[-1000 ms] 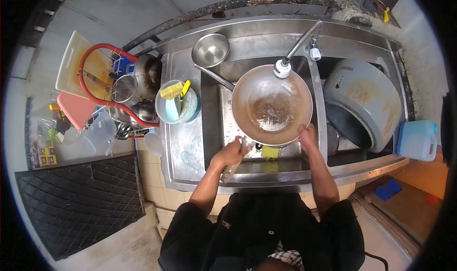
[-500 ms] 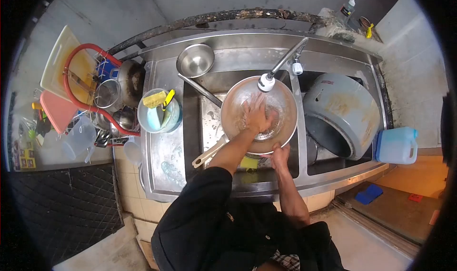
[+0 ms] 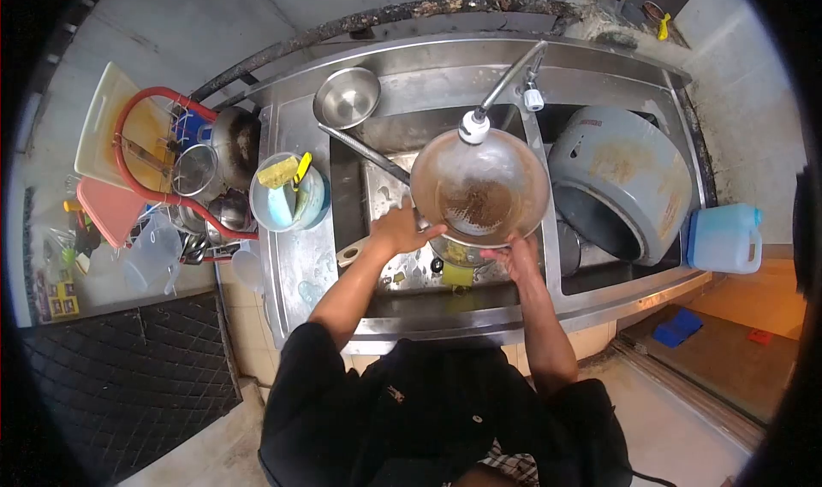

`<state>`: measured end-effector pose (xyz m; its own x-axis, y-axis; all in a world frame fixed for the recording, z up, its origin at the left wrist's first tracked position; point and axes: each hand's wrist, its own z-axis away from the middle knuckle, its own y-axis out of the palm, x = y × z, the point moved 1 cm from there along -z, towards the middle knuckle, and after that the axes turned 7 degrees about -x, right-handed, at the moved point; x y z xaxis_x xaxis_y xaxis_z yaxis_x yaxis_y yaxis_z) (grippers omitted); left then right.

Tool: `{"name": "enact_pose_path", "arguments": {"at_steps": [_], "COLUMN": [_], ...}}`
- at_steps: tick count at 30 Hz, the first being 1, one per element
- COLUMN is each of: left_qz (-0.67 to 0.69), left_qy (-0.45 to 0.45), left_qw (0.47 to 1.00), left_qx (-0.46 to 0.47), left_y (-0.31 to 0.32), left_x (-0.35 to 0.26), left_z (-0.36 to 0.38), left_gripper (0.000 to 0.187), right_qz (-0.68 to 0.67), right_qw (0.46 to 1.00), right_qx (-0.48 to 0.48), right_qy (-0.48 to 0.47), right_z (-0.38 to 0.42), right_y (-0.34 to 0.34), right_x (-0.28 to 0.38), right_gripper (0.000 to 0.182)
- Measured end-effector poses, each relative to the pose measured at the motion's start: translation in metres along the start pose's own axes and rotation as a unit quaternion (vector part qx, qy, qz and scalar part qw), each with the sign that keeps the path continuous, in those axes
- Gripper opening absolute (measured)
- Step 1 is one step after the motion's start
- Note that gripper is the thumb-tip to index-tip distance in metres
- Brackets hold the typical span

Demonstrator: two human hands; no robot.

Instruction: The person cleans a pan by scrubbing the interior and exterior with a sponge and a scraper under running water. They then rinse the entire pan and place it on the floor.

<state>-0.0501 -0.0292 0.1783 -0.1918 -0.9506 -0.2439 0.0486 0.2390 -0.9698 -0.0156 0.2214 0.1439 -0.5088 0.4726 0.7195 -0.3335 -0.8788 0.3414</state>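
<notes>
A wok (image 3: 527, 175) with a pale handle (image 3: 349, 254) is tilted under the white tap head (image 3: 473, 128) over the left sink basin. Brownish water lies in its bottom. My left hand (image 3: 396, 233) is at the wok's left edge by the handle's base, thumb over the rim and the other fingers partly hidden. My right hand (image 3: 521, 263) grips the near right rim from below. Under the wok, a green-yellow piece (image 3: 457, 276) and small scraps lie in the basin.
A tub (image 3: 312, 204) with sponges stands left of the basin, a steel bowl (image 3: 347, 97) behind it. A large grey pot (image 3: 621, 175) lies on its side in the right basin. A blue jug (image 3: 723, 239) stands far right; a dish rack (image 3: 193, 162) stands left.
My left hand has left the wok's inside and moved to its left edge. The wok has shifted slightly right and tilted, its water now brown. My right hand still holds the rim.
</notes>
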Motion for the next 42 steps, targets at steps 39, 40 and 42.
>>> {"name": "enact_pose_path", "arguments": {"at_steps": [39,40,42], "left_qz": [0.638,0.655,0.654], "left_qy": [-0.307,-0.298,-0.337], "left_qw": [0.666,0.655,0.645], "left_qx": [0.237,0.232,0.209], "left_y": [0.062,0.068,0.058], "left_x": [0.007,0.005,-0.008], "left_z": [0.080,0.085,0.088], "left_gripper": [0.016,0.017,0.019], "right_qz": [0.602,0.720,0.728], "right_qw": [0.631,0.523,0.551], "right_qx": [-0.069,0.055,0.060], "right_qy": [-0.485,-0.454,-0.404], "right_z": [-0.089,-0.092,-0.128], "right_y": [0.067,0.076,0.087], "right_x": [0.000,-0.004,-0.007], "right_gripper": [0.069,0.072,0.074]}}
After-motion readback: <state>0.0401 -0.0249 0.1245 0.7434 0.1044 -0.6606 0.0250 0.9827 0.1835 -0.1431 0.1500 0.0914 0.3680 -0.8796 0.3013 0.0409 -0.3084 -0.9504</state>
